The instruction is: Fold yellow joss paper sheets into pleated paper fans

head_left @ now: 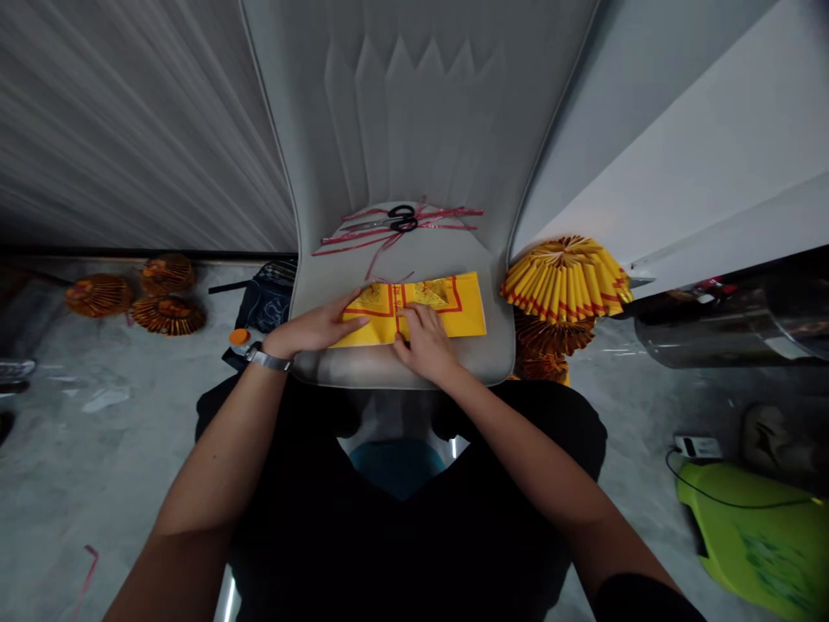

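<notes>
The yellow red-bordered paper sheet (446, 309) lies on the grey padded chair seat (453, 259), its right end near the seat's edge. The left hand (311, 326) rests flat on it, grip released, while the right hand (420, 341) curls over a fold, its grip unclear. Black-handled scissors (395, 220) tangled in thin red ribbon (446, 212) lie just beyond the sheet, a pleated yellow-and-red paper fan (563, 281) sits beside the seat, and round orange-brown paper fans (167, 315) lie left on the grey concrete floor (84, 458).

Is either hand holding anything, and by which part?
No clear grip: the left hand and right hand press on the red-bordered yellow paper, the right's fingers near its middle, the left's on its left side.
</notes>
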Demonstrator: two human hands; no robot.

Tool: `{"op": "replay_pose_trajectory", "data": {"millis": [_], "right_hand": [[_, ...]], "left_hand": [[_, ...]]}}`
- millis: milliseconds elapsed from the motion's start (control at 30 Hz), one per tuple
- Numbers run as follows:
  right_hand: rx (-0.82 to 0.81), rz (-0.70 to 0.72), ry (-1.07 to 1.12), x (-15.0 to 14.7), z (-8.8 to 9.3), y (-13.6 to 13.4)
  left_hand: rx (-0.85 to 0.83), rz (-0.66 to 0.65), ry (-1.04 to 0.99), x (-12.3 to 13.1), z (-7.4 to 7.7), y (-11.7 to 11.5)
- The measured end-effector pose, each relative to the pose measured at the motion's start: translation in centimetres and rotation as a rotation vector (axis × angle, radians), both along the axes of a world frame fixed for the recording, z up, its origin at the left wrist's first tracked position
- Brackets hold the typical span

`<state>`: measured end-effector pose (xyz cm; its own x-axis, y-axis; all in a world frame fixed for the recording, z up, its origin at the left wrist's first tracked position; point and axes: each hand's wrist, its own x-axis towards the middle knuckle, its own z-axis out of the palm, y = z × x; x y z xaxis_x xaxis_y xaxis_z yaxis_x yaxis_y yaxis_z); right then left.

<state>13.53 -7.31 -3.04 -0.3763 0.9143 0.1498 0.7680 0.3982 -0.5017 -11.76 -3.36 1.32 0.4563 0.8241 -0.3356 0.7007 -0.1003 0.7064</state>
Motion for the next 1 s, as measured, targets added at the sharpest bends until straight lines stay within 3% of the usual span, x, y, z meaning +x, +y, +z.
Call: {"op": "replay_pose_trajectory", "data": {"millis": [300,433,533,667,800,900,1000], "right_hand": [[0.003,-0.085,0.031,-1.6,-0.7,0.1],[-0.039,-0.001,0.028,-0.5,0.0,0.8],[-0.057,0.047,0.163,1.1,0.6,1.8],[-0.136,-0.115,0.389,2.7,1.4,2.6],[-0.482,0.078,0.363,3.1,1.8,1.5],[-0.511,0.134,0.244,3.1,1.7,0.3],[-0.517,0.17,0.249,3.5,1.9,0.0]], "left_hand": [[0.062,0.014,-0.043,-0.2,-0.9,0.2],[0.038,0.012,-0.114,-0.4,-1.1,0.4],[-0.013,0.01,-0.192,-0.5,-0.7,0.5],[-0.144,0.074,-0.205,-0.3,-0.1,0.4],[-0.252,0.252,-0.213,0.7,-0.2,0.7],[-0.25,0.341,-0.254,1.5,-0.9,1.1],[-0.287,0.329,-0.293,2.0,-1.4,1.2]]}}
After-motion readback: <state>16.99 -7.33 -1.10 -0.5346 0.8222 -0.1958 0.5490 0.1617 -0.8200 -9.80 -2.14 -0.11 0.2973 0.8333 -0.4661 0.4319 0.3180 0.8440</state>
